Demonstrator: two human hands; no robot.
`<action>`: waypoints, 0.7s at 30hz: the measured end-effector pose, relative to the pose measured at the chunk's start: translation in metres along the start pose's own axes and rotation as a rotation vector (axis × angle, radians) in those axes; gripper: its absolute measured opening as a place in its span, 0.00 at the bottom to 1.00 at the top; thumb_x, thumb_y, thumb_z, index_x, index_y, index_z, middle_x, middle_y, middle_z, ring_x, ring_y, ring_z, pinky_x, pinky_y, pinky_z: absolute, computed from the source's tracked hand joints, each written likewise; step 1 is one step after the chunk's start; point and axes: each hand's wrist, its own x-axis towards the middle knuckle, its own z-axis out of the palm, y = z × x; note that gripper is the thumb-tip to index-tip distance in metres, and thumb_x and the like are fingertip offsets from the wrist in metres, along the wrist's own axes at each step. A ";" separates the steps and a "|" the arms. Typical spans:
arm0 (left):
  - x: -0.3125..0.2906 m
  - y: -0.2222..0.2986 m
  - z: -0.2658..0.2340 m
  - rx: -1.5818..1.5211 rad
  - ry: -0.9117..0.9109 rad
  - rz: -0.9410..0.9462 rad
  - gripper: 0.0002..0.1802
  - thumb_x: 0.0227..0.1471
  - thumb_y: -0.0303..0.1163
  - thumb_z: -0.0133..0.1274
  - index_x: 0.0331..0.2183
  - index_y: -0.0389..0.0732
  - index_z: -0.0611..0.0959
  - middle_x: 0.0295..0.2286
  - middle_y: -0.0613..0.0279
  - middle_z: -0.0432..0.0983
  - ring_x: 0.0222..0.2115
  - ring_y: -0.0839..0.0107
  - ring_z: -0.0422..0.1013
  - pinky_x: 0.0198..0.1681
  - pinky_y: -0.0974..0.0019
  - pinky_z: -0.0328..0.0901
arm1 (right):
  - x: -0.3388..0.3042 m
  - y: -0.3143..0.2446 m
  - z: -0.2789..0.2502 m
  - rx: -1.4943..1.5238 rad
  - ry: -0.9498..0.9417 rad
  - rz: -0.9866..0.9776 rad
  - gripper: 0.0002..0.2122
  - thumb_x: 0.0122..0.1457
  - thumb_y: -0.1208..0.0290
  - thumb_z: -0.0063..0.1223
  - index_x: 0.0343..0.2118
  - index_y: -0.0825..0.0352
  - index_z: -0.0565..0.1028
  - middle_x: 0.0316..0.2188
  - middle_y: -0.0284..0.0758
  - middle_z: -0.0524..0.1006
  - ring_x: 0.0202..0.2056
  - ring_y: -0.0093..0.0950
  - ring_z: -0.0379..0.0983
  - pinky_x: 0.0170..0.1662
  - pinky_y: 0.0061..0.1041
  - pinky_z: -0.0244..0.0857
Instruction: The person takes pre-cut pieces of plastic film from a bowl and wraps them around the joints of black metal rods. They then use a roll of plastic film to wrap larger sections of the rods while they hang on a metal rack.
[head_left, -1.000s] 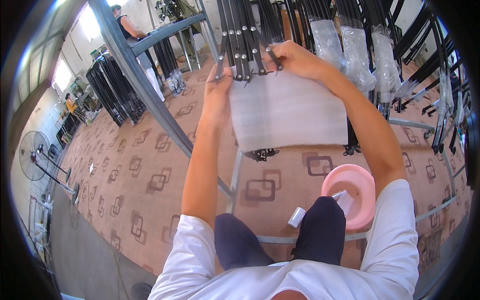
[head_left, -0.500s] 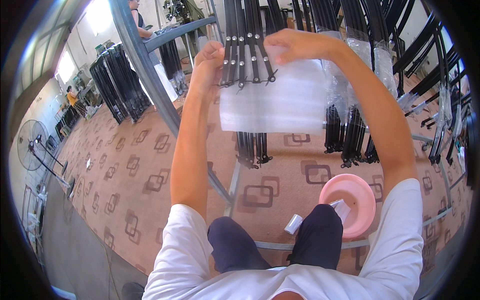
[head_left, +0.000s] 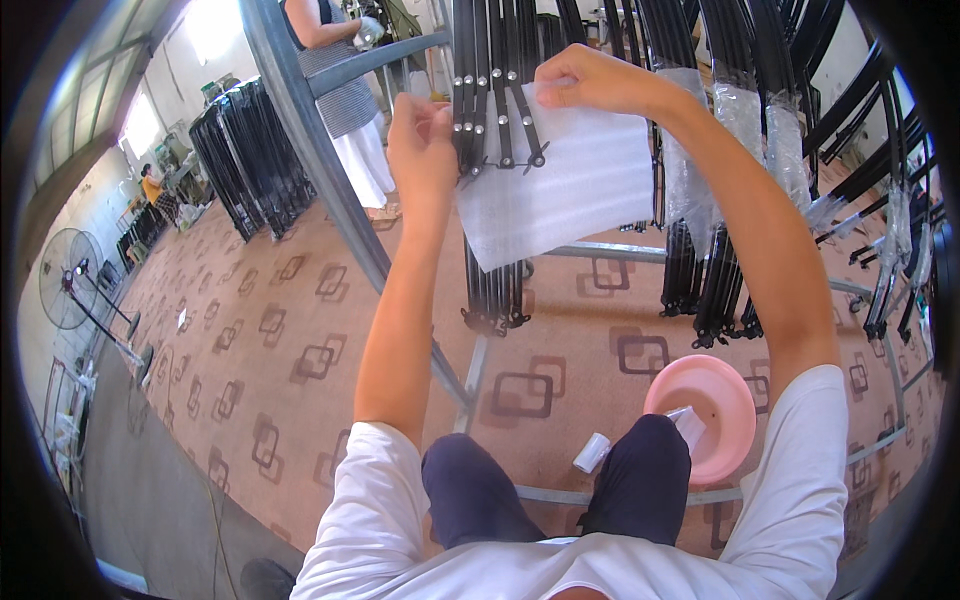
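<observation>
At twelve o'clock, the white foam sheet (head_left: 585,165) has just tipped, one corner down, behind the riveted black bars (head_left: 505,140), so wrapping looks unfinished. The right fingers (head_left: 560,64) pinch it; I can't tell whether the left fingers (head_left: 406,115) hold anything.

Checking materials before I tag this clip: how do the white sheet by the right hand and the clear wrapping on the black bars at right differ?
The white sheet is cloudy white; the clear wrapping is see-through and shiny. The sheet is spread fairly flat, whereas the wrapping is crinkled around black bars. The right hand pinches the sheet's upper edge; neither hand holds the wrapping. Both look thin and flexible.
</observation>
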 end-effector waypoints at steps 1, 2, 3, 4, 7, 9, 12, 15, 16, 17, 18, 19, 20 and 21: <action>0.000 0.000 -0.001 0.080 0.021 0.055 0.06 0.46 0.21 0.44 0.22 0.39 0.64 0.19 0.66 0.65 0.21 0.78 0.60 0.25 0.75 0.56 | 0.000 0.002 0.003 -0.017 0.002 0.017 0.11 0.51 0.65 0.47 0.19 0.68 0.67 0.15 0.28 0.60 0.23 0.19 0.56 0.30 0.22 0.54; -0.001 -0.001 -0.002 0.160 0.043 0.110 0.06 0.46 0.21 0.44 0.22 0.39 0.64 0.19 0.66 0.65 0.22 0.78 0.60 0.25 0.74 0.57 | 0.000 0.003 0.006 0.000 0.002 0.026 0.11 0.51 0.64 0.47 0.19 0.67 0.67 0.16 0.27 0.60 0.23 0.18 0.56 0.30 0.21 0.54; -0.001 0.000 -0.004 0.063 0.021 0.006 0.06 0.46 0.22 0.45 0.23 0.40 0.65 0.19 0.66 0.65 0.20 0.79 0.59 0.23 0.75 0.55 | -0.001 0.002 0.008 0.019 0.007 0.031 0.11 0.50 0.64 0.48 0.19 0.67 0.68 0.16 0.27 0.61 0.23 0.18 0.57 0.30 0.21 0.54; -0.002 0.001 -0.006 -0.012 0.055 -0.066 0.05 0.46 0.22 0.44 0.23 0.40 0.65 0.19 0.66 0.65 0.20 0.80 0.58 0.23 0.76 0.55 | 0.000 0.002 0.011 0.038 0.012 0.036 0.11 0.50 0.63 0.48 0.19 0.67 0.68 0.16 0.27 0.62 0.23 0.18 0.58 0.31 0.20 0.54; -0.012 0.008 -0.001 -0.263 0.140 -0.209 0.04 0.47 0.23 0.45 0.25 0.42 0.67 0.19 0.71 0.64 0.19 0.84 0.57 0.22 0.79 0.52 | -0.004 -0.006 0.019 0.244 0.132 0.055 0.09 0.48 0.66 0.49 0.19 0.68 0.71 0.15 0.27 0.63 0.23 0.17 0.59 0.30 0.20 0.55; -0.012 0.008 0.001 -0.314 0.159 -0.212 0.03 0.47 0.24 0.46 0.25 0.42 0.68 0.19 0.70 0.65 0.19 0.84 0.58 0.22 0.79 0.53 | 0.001 -0.004 0.021 0.240 0.155 0.057 0.09 0.48 0.66 0.48 0.20 0.68 0.72 0.16 0.27 0.65 0.23 0.17 0.59 0.29 0.20 0.55; -0.010 0.013 0.001 -0.348 0.121 -0.248 0.04 0.47 0.27 0.47 0.25 0.39 0.70 0.21 0.65 0.69 0.19 0.81 0.62 0.22 0.78 0.57 | 0.005 -0.004 0.026 0.277 0.193 0.070 0.10 0.49 0.66 0.48 0.22 0.68 0.73 0.17 0.28 0.67 0.23 0.17 0.60 0.29 0.19 0.55; -0.008 0.024 -0.005 -0.334 -0.027 -0.340 0.06 0.47 0.29 0.49 0.25 0.36 0.72 0.22 0.61 0.71 0.21 0.78 0.66 0.26 0.77 0.61 | 0.003 -0.005 0.023 0.279 0.153 0.100 0.10 0.49 0.65 0.48 0.24 0.67 0.73 0.20 0.27 0.70 0.26 0.16 0.63 0.33 0.17 0.57; -0.008 0.029 -0.006 -0.328 -0.088 -0.381 0.07 0.46 0.30 0.49 0.26 0.36 0.74 0.23 0.61 0.72 0.22 0.77 0.67 0.27 0.76 0.62 | 0.001 -0.005 0.021 0.269 0.123 0.116 0.10 0.49 0.64 0.48 0.25 0.66 0.72 0.22 0.27 0.70 0.27 0.16 0.64 0.34 0.17 0.57; -0.007 0.033 -0.004 -0.414 -0.101 -0.467 0.07 0.46 0.30 0.49 0.25 0.36 0.75 0.22 0.62 0.72 0.22 0.77 0.68 0.27 0.75 0.62 | -0.002 -0.002 0.019 0.253 0.112 0.105 0.10 0.49 0.64 0.48 0.25 0.66 0.72 0.22 0.27 0.70 0.27 0.16 0.64 0.34 0.17 0.57; -0.004 0.032 -0.007 -0.388 -0.128 -0.423 0.07 0.46 0.30 0.49 0.26 0.35 0.75 0.22 0.62 0.72 0.22 0.77 0.68 0.27 0.75 0.62 | -0.004 -0.003 0.016 0.240 0.102 0.086 0.10 0.49 0.63 0.48 0.25 0.66 0.73 0.22 0.27 0.70 0.26 0.15 0.64 0.34 0.17 0.58; 0.002 0.028 -0.010 -0.361 -0.155 -0.380 0.07 0.46 0.30 0.49 0.27 0.35 0.75 0.21 0.63 0.72 0.22 0.76 0.68 0.27 0.75 0.62 | -0.006 -0.004 0.014 0.227 0.091 0.068 0.10 0.49 0.63 0.48 0.25 0.66 0.73 0.21 0.26 0.70 0.26 0.15 0.64 0.33 0.16 0.58; 0.007 0.023 -0.011 -0.333 -0.182 -0.336 0.07 0.46 0.29 0.50 0.27 0.35 0.75 0.21 0.63 0.72 0.23 0.76 0.68 0.27 0.75 0.62 | -0.008 -0.004 0.013 0.207 0.081 0.067 0.10 0.49 0.63 0.48 0.25 0.65 0.73 0.21 0.26 0.70 0.26 0.15 0.64 0.33 0.16 0.58; 0.011 0.018 -0.008 -0.293 -0.152 -0.262 0.08 0.47 0.30 0.49 0.27 0.33 0.75 0.20 0.63 0.72 0.21 0.76 0.67 0.27 0.75 0.61 | -0.011 -0.007 0.011 0.185 0.073 0.070 0.10 0.49 0.63 0.49 0.25 0.65 0.73 0.21 0.26 0.70 0.26 0.14 0.64 0.33 0.16 0.57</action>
